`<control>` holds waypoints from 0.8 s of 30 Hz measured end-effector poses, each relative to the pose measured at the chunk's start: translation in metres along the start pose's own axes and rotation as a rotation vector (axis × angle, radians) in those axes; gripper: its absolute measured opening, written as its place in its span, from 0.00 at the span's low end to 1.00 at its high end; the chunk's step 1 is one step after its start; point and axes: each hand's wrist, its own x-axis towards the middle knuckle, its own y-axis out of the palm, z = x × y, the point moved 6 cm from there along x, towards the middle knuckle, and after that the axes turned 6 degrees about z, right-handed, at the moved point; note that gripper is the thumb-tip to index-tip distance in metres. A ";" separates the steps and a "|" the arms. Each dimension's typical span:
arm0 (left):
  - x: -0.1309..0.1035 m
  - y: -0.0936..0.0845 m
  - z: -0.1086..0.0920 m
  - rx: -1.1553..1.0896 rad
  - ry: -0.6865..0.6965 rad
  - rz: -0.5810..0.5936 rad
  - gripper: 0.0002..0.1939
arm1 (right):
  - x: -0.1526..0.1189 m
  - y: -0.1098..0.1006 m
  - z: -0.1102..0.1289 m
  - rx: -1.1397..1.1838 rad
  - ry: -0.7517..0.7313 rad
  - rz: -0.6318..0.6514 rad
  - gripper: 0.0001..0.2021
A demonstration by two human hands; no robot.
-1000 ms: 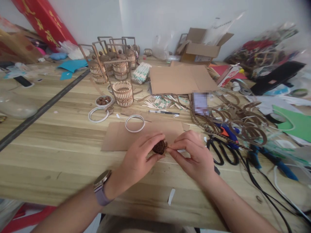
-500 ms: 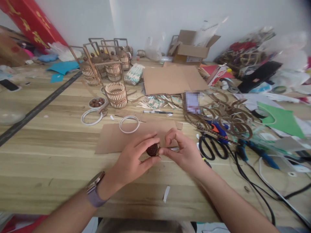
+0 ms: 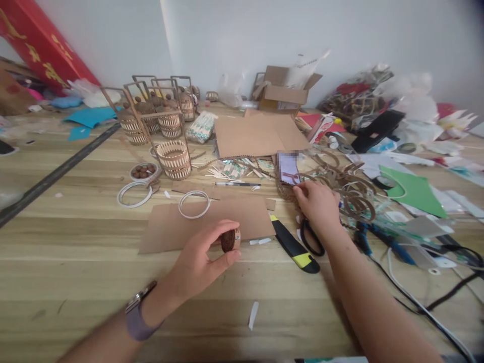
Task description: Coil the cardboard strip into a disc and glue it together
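Between thumb and fingers, my left hand (image 3: 206,252) holds a small round dark brown piece with a pale rim (image 3: 230,240), above the front of a brown cardboard sheet (image 3: 166,227). My right hand (image 3: 319,204) is over the right side of the table, at the near edge of a phone (image 3: 288,169) and a braided brown cord. Its fingers are bent together; what they hold, if anything, is hidden. Black-handled scissors (image 3: 313,241) lie partly under the right wrist. A black and yellow cutter (image 3: 295,247) rests left of them.
Slatted little baskets (image 3: 174,160) with tall handles stand at the back left, near a bowl of brown balls (image 3: 143,171). White tape rings (image 3: 194,204) lie closer. Brown strip coils (image 3: 357,201), pliers (image 3: 393,244) and cables are on the right.
My right hand has left the round piece and moved right and up to the phone and cord. My left hand still holds the piece. The cutter is now uncovered, and the view has shifted.
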 end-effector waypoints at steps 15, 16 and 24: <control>-0.004 -0.003 0.018 -0.499 -0.169 0.012 0.23 | 0.010 -0.017 0.028 0.040 -0.241 -0.066 0.13; -0.004 -0.003 0.018 -0.571 -0.168 0.007 0.22 | 0.002 -0.019 0.034 0.093 -0.340 -0.044 0.12; 0.004 -0.018 0.018 -0.874 -0.158 -0.149 0.23 | -0.043 -0.010 0.045 0.350 -0.702 0.300 0.13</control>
